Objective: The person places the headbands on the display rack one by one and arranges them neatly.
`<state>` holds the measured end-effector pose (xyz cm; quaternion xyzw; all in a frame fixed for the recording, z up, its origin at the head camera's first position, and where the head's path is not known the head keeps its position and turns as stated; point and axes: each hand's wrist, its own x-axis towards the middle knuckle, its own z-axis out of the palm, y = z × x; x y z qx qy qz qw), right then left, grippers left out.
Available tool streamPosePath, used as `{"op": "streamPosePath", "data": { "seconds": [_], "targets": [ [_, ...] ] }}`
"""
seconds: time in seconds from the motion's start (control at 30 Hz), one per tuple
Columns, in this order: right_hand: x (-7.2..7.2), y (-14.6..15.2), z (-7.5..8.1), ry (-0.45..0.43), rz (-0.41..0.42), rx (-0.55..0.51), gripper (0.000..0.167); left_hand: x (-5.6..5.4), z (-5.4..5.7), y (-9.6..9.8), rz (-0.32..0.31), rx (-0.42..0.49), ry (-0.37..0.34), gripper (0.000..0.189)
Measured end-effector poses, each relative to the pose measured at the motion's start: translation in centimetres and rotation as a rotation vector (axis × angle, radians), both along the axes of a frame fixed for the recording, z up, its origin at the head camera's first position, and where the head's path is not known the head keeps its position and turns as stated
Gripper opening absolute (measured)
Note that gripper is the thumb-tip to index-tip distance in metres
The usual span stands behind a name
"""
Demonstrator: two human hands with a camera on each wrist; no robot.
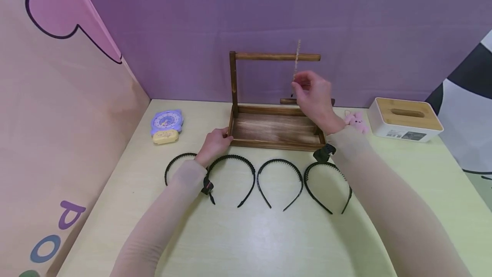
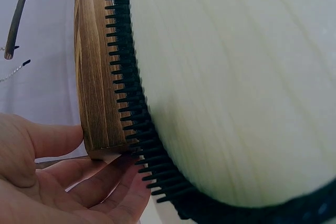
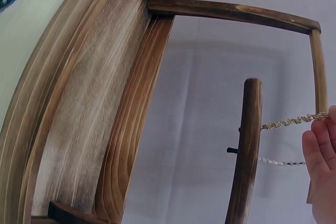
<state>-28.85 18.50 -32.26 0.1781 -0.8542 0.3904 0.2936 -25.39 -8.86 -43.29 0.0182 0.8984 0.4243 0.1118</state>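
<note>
Here, hands (image 1: 214, 145) (image 1: 314, 96) grip wooden rack (image 1: 269, 143), glittery band (image 1: 295, 66)

We observe left forearm (image 1: 163, 219) and right forearm (image 1: 384, 191) extended forward, angled inward. Left hand (image 1: 213, 145) lower, gripping between thumb and fingers; right hand (image 1: 314, 98) higher, pinching with fingertips.

Wooden rack (image 1: 274, 145), headbands (image 1: 231, 156) on table (image 1: 261, 243)

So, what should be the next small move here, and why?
Probably lower the sparkly headband gently onto the upper bar: in the head view its top shows above that bar, and the right hand pinches it lower down. The left hand grips the wooden stand, which should help steady it.
</note>
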Motion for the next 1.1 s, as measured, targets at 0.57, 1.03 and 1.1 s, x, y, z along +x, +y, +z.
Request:
{"op": "streamPosePath", "data": {
  "seconds": [0.57, 1.03, 1.1],
  "targets": [
    [0.0, -3.5, -0.3, -0.072, 0.075, 0.048, 0.014, 0.0, -0.2, -0.2, 0.0, 0.003, 0.003, 0.05],
    [-0.9, -6.5, -0.9, -0.047, 0.191, -0.006, 0.012, 0.3, 0.0, -0.3, -0.004, -0.007, 0.032, 0.049],
    [-0.9, -7.0, -1.0, -0.064, 0.203, -0.011, 0.011, 0.4, 0.1, -0.4, -0.001, -0.008, 0.032, 0.049]
  ]
}}
